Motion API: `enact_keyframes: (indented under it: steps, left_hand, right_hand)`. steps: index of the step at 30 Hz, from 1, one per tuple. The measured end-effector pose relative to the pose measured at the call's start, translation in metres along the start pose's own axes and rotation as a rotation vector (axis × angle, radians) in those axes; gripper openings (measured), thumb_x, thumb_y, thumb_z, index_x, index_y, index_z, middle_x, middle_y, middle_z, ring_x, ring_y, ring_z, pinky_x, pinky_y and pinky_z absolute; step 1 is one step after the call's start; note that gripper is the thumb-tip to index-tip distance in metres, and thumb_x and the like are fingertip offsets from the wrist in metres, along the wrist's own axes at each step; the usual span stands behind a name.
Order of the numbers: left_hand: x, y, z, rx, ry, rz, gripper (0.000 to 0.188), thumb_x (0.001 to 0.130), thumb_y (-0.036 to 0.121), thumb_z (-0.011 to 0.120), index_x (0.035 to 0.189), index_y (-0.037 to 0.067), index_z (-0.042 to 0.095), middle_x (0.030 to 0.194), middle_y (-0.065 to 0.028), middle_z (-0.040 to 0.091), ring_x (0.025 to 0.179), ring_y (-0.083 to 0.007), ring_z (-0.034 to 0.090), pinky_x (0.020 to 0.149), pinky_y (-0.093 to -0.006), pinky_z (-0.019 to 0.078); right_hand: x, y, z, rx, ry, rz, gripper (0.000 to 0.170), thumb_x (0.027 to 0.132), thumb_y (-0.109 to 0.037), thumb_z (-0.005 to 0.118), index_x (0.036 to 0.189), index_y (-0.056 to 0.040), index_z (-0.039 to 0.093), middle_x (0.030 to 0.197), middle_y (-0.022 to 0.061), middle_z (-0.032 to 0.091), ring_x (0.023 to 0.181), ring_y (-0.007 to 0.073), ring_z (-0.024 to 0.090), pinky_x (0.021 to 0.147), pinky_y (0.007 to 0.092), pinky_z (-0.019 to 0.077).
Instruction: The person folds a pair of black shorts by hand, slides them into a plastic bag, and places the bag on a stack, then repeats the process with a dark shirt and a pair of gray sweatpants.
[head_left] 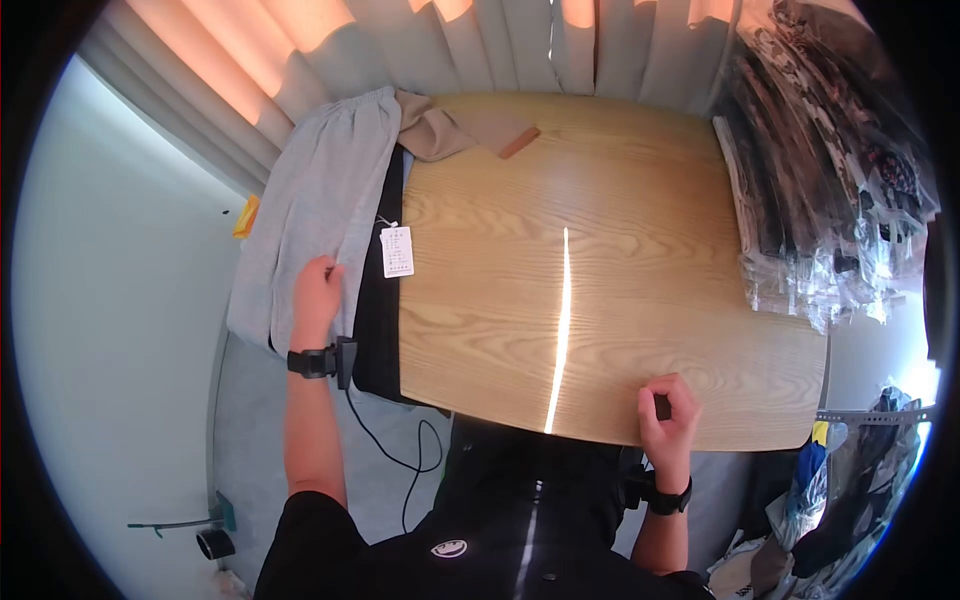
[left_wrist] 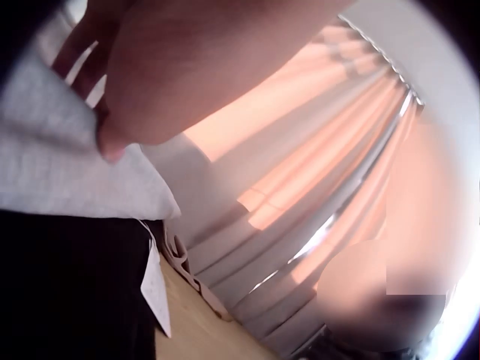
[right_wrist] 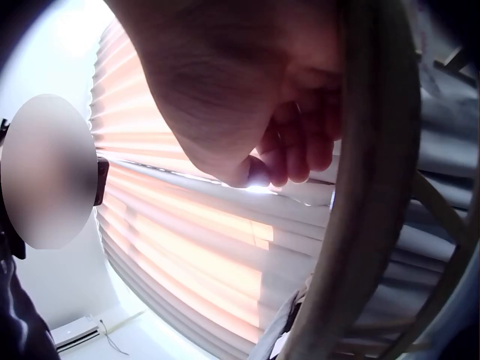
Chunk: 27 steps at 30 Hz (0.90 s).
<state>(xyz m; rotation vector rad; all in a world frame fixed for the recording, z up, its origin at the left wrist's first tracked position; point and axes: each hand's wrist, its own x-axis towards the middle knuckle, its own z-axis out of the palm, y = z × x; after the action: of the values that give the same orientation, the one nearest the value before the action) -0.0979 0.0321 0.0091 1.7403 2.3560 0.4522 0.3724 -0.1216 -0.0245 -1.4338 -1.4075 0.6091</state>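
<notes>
A pair of light grey trousers [head_left: 330, 165] with a gathered waistband lies along the table's left side, over a black garment [head_left: 378, 330]. My left hand [head_left: 318, 290] rests on the grey cloth, fingers loosely bent. In the left wrist view its thumb and fingers lie against the grey trousers [left_wrist: 67, 165]. A white hang tag [head_left: 397, 252] on a string lies beside the trousers on the wood. At the table's front edge, my right hand [head_left: 668, 412] is loosely curled with nothing in it. The right wrist view shows its bent fingers [right_wrist: 296, 161] beside the table edge [right_wrist: 360, 187].
A beige garment piece [head_left: 470, 130] with a brown end lies at the back of the wooden table [head_left: 640, 250]. Clothes in clear plastic bags [head_left: 820, 170] are piled at the right. Curtains [head_left: 430, 50] hang behind, and a black cable [head_left: 400, 465] runs from the left wrist.
</notes>
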Motion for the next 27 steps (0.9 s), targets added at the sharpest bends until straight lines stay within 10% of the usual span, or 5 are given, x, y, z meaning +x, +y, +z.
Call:
enact_keyframes:
  steps: [13,15,16,19,27]
  left_hand:
    - [-0.057,0.075,-0.109,-1.754,0.304,0.098,0.050,0.101,0.037,0.041,0.133,0.000,0.048,0.129,-0.0164,0.054,0.122,-0.0237,0.049,0.103,-0.0352,0.0373]
    - [-0.079,0.049,-0.111,-1.851,-0.058,0.545,0.055,0.098,0.049,0.043,0.123,0.001,0.054,0.119,-0.0181,0.060,0.110,-0.0268,0.057,0.095,-0.0406,0.0446]
    - [-0.061,0.048,-0.102,-1.896,-0.814,1.103,0.056,0.095,0.057,0.044,0.104,0.004,0.058,0.104,-0.0174,0.066,0.093,-0.0271,0.064,0.083,-0.0434,0.0501]
    - [-0.077,0.011,-0.095,-1.325,-0.309,0.397,0.051,0.094,0.053,0.050,0.097,0.003,0.060,0.102,-0.0179,0.067,0.091,-0.0310,0.065,0.083,-0.0425,0.0505]
    - [-0.085,-0.015,0.027,0.008,0.358,0.244,0.043,0.088,0.030,0.065,0.124,0.007,0.057,0.118,-0.0139,0.061,0.120,-0.0323,0.051,0.110,-0.0532,0.0244]
  right_hand:
    - [0.007,0.003,0.004,0.015,0.067,0.032,0.010,0.087,-0.001,0.060,0.078,0.0009,0.055,0.069,0.0031,0.054,0.063,0.0079,0.047,0.059,0.0233,0.0383]
    - [0.007,0.006,0.005,0.002,0.058,0.027,0.010,0.087,-0.001,0.060,0.079,0.0007,0.056,0.070,0.0020,0.054,0.064,0.0074,0.047,0.059,0.0229,0.0382]
    - [0.005,0.007,0.004,-0.005,0.054,0.035,0.010,0.088,-0.002,0.060,0.079,0.0005,0.056,0.070,0.0009,0.054,0.064,0.0069,0.046,0.060,0.0225,0.0381]
    - [0.007,0.011,0.001,0.037,0.019,0.109,0.008,0.084,-0.002,0.063,0.079,0.0011,0.057,0.070,0.0071,0.058,0.064,0.0162,0.054,0.062,0.0271,0.0432]
    - [0.042,-0.040,0.029,-0.121,-0.408,0.052,0.057,0.081,-0.016,0.072,0.130,-0.0008,0.048,0.124,0.0199,0.053,0.113,0.0304,0.054,0.097,0.0402,0.0433]
